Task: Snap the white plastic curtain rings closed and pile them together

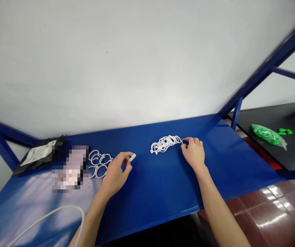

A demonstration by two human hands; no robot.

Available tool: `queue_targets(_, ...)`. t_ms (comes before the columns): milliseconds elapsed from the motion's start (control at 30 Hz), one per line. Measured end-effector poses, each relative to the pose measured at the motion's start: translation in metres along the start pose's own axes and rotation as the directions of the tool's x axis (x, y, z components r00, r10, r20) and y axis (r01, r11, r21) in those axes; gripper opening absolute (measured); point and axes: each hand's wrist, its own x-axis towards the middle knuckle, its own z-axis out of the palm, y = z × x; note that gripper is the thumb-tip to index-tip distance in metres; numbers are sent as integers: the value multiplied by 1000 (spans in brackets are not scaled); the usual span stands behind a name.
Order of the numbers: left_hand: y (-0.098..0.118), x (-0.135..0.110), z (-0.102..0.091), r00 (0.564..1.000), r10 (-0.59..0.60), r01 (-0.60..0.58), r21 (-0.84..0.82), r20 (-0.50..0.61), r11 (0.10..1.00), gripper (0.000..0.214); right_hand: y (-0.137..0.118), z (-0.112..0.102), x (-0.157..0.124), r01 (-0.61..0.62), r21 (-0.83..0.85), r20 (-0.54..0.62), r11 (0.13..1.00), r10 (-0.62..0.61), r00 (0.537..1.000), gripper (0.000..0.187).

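My left hand [117, 171] is closed in a pinch over the blue shelf board, gripping a small white plastic piece [132, 157] by its end. To the right, a pile of white plastic rings [166, 143] lies overlapped in a row, several with small knobs. My right hand [195, 152] pinches a white ring [184, 140] at the pile's right end; the fingers partly cover it. Left of my left hand lies a looser group of white rings [96, 161], partly hidden behind that hand.
A black parcel with a white label [40, 152] and a pixelated flat object [74, 164] lie at left. A white cable [47, 214] loops in front. Beyond the blue frame, a black table [260, 113] bears a bag of green pieces [267, 134]. A white wall [137, 68] stands behind.
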Motion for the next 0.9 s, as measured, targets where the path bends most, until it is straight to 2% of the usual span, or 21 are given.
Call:
queue_targets(200, 1, 1, 3, 999, 35, -35, 8, -6, 999, 26, 7, 4, -3, 16, -63, 34, 998, -14, 999, 12)
queue_targets(300, 2, 2, 5, 999, 51, -51, 11, -11, 999, 25, 4, 1, -2, -8, -38, 19, 999, 8, 1000, 12)
queue_targets(400, 3, 2, 6, 998, 60, -60, 17, -16, 998, 23, -3, -7, 0, -12, 115, -67, 993, 20, 998, 10)
queue_targets(467, 3, 2, 6, 998, 68, -68, 20, -17, 997, 22, -12, -15, 0, 93, 264, -105, 960, -67, 992, 8)
queue_targets(500, 3, 2, 7, 997, 74, -74, 23, -19, 997, 21, -17, -19, -1, 178, 340, -104, 923, -151, 983, 7)
queue_targets(533, 2, 2, 7, 996, 82, -81, 25, -23, 996, 21, -23, -23, -4, 267, 412, -85, 871, -255, 963, 7)
queue_targets(600, 1, 2, 7, 995, 94, -93, 32, -29, 995, 20, -36, -29, -13, 404, 517, -39, 755, -451, 892, 10)
queue_targets(700, -2, 3, 8, 995, 92, -90, 40, -39, 995, 21, -54, -34, -28, 506, 543, 55, 670, -630, 775, 11)
queue_targets(767, -4, 3, 9, 995, 86, -84, 42, -46, 996, 22, -61, -33, -35, 546, 511, 143, 663, -693, 707, 10)
queue_targets(800, -5, 3, 9, 995, 84, -82, 42, -48, 996, 22, -63, -32, -37, 556, 490, 185, 672, -703, 687, 10)
queue_targets(900, -5, 4, 11, 995, 85, -83, 45, -51, 996, 21, -61, -29, -36, 538, 413, 292, 735, -666, 687, 11)
